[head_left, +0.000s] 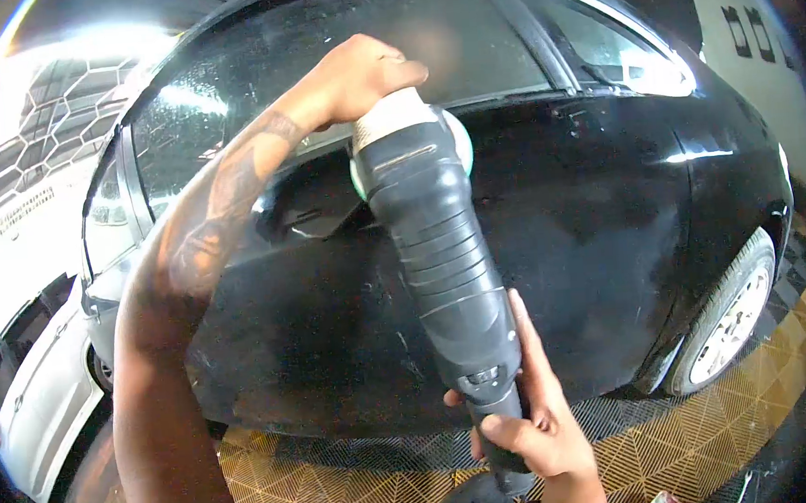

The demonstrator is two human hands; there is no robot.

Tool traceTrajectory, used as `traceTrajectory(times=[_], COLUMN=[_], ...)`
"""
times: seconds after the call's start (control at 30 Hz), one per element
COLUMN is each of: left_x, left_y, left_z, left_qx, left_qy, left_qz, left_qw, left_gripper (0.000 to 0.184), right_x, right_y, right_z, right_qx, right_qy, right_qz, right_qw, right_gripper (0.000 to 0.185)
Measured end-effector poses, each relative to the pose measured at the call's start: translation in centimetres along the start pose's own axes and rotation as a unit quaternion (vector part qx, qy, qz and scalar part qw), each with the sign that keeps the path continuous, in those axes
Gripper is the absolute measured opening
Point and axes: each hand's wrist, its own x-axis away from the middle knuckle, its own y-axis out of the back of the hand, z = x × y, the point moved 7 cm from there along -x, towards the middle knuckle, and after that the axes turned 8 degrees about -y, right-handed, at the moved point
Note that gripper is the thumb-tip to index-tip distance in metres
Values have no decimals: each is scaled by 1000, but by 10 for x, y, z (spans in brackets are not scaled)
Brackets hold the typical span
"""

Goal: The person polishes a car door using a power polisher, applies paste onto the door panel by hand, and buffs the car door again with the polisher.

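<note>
Polisher, frame centre: left hand curled on its head, right hand wrapped round its handle. Apparently buffing black car door; next move wants even pressure.

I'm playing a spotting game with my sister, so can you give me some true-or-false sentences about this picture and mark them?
1. The right hand is wrapped around the lower part of the power tool. True.
2. The left hand is resting on a car wheel. False: it is at the top end of the power tool.
3. There is a tattoo on the left forearm. True.
4. The car right behind the power tool is bright red. False: it is black.
5. The floor is plain white. False: it has a yellowish and dark pattern.
</note>
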Motion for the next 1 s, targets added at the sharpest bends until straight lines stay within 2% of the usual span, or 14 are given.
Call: traceTrajectory(times=[0.07, 0.13, 0.27, 0.37, 0.53, 0.57, 0.6, 0.63, 0.67, 0.7, 0.77, 0.83, 0.93, 1.0], left_x=[26, 49, 80, 79, 33, 21, 10, -3, -12, -16, -15, -10, 3, 15], left_y=[2, 10, 13, 14, 11, 10, 8, 2, -6, -6, 2, -1, 2, -1], left_z=[11, 21, 63, 65, 30, 16, 2, 1, 3, -5, -21, -17, 7, 18], left_qx=[45, 37, 97, 96, 66, 42, 19, -9, -36, -28, -24, -111, -133, -171], left_qy=[40, 13, 108, 131, 38, -23, -83, -135, -186, -119, -77, -190, -182, -175], left_qz=[-16, -78, -67, -58, -30, -31, -31, -40, -50, -3, 20, 15, -36, -11], left_qw=[998, 996, 987, 985, 997, 998, 996, 990, 981, 992, 997, 975, 974, 970], left_gripper=[44, 43, 38, 38, 38, 38, 38, 38, 37, 30, 27, 17, 19, 18], right_x=[-6, -12, -28, -23, -8, -5, 2, 4, 7, 11, 10, 3, -8, -12], right_y=[-11, -22, -43, -44, -27, -21, -19, -13, -11, -9, -14, -18, -22, -25], right_z=[-8, -16, -31, -33, -19, -16, -12, -7, -3, 0, 6, 2, -2, -1], right_qx=[16, 42, 80, 80, 57, 50, 4, 11, -18, -27, -54, -52, -40, -29], right_qy=[-13, -19, 5, 14, -8, 1, -35, -10, -21, -27, -6, -13, -30, -40], right_qz=[57, 105, 156, 152, 110, 98, 87, 28, 14, -2, -44, -39, -32, -28], right_qw=[998, 993, 985, 985, 992, 994, 996, 999, 999, 999, 998, 998, 998, 998], right_gripper=[111, 110, 109, 108, 106, 106, 107, 109, 110, 111, 114, 114, 115, 115])
